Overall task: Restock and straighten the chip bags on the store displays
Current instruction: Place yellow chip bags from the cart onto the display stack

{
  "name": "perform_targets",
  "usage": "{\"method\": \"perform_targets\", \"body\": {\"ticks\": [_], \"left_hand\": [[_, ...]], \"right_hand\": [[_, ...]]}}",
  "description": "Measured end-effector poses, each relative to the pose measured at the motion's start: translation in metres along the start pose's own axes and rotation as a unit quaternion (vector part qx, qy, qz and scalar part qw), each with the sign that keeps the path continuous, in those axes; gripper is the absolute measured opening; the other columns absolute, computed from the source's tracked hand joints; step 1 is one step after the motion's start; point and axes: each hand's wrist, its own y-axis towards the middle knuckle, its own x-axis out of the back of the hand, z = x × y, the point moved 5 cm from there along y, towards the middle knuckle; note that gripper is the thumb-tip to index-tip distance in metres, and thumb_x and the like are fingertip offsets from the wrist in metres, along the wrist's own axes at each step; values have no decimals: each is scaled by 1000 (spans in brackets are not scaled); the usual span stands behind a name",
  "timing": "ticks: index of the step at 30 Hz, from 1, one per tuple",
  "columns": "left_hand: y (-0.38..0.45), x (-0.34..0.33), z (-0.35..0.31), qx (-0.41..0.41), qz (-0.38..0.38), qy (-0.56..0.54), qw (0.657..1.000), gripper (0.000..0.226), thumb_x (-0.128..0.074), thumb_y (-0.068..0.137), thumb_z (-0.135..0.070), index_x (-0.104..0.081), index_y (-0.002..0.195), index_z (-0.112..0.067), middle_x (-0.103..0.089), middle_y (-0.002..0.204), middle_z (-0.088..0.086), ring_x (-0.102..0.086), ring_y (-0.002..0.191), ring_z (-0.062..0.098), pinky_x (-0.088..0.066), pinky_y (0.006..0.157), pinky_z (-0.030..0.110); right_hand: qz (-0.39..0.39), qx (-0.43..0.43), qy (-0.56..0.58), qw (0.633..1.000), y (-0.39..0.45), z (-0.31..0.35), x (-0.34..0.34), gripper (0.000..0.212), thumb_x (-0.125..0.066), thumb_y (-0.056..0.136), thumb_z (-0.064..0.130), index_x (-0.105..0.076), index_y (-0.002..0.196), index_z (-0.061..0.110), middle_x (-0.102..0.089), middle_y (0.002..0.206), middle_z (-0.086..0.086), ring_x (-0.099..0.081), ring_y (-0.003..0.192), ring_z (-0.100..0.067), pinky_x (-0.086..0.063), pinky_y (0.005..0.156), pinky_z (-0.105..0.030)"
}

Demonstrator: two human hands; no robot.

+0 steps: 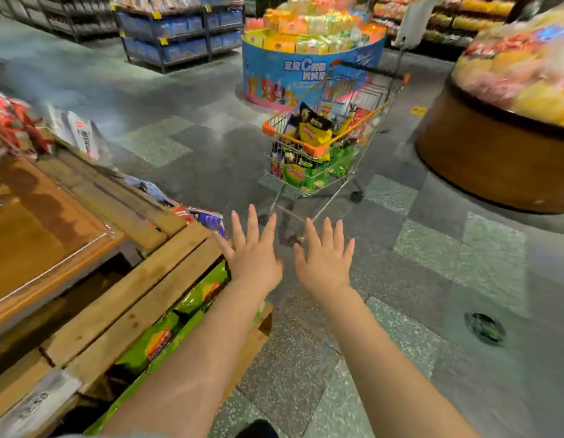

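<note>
Both hands are reaching forward over the floor with fingers straight and spread, palms down, grasping nothing: the left hand (254, 254) is hovering just past the corner of the wooden display stand (132, 298), and the right hand (326, 257) is hovering just beside it, the two not touching. Green chip bags (179, 324) are lying in the lower tier of the stand, partly hidden under the left forearm. Ahead of the fingertips, a small shopping cart (321, 147) with orange trim is standing on the grey tiled floor (432, 279), holding more chip bags in green, yellow and black. Beyond it, a blue round display (293, 74) is carrying stacked packages; a brown round display (495, 153) is standing to the right.
</note>
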Motion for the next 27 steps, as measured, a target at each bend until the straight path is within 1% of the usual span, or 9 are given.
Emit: {"method": "perform_targets", "body": {"ticks": [2,5,8,10,13,16,22,24,27], "left_hand": [[26,-6,-23,-12,0,8,1000,79,-48,93,-41,8,150,-37,28,155,2,28,140,34,6,110,66],[74,-14,-60,-32,8,13,999,78,-48,94,-37,7,150,-36,29,155,3,28,140,34,9,108,66],[129,-20,-100,-46,12,24,999,84,-51,92,-22,9,150,-37,31,154,3,31,139,35,15,105,66],[162,-20,-129,-67,13,30,997,88,-52,91,-17,10,149,-37,33,153,3,32,138,35,17,104,66],[210,-18,-174,-104,11,30,994,85,-50,92,-19,10,150,-36,33,153,3,32,138,35,18,103,66],[255,-26,-207,-115,19,39,992,86,-53,92,-24,9,150,-36,31,154,4,31,138,35,18,103,66],[376,-54,-263,-60,52,58,995,89,-54,90,-16,10,151,-33,31,152,13,30,138,38,12,108,66],[412,-53,-284,-44,51,49,997,88,-52,89,-13,8,151,-33,30,153,13,29,139,37,13,107,65],[464,-47,-305,-35,34,45,998,83,-52,92,-18,4,151,-35,26,155,9,27,141,35,13,107,64]], "right_hand": [[5,-21,0,1000,23,-23,1,59,-24,101,46,-3,153,27,7,160,-8,17,145,-27,10,114,-51],[9,-40,-13,999,69,-53,7,59,-22,101,46,1,152,27,9,159,-8,20,144,-28,10,114,-52],[7,-54,-29,998,121,-80,20,59,-22,101,44,3,152,27,11,159,-9,22,143,-28,11,114,-52],[2,-66,-32,997,154,-98,31,59,-22,101,44,2,152,27,11,159,-8,22,143,-28,12,114,-52],[-6,-94,-19,995,202,-130,45,60,-25,101,45,0,153,28,10,159,-8,22,143,-27,12,114,-52],[11,-112,-15,994,247,-161,45,60,-25,101,45,0,152,28,11,159,-8,23,143,-28,12,114,-53],[22,-62,-53,996,372,-214,42,62,-24,101,45,2,153,24,10,159,-10,21,144,-28,11,113,-54],[32,-43,-51,997,412,-227,47,61,-24,101,44,1,153,23,10,159,-9,21,144,-27,12,113,-54],[37,-12,-44,998,471,-236,55,62,-27,100,43,-3,153,22,9,159,-10,21,144,-27,12,112,-53]]}}
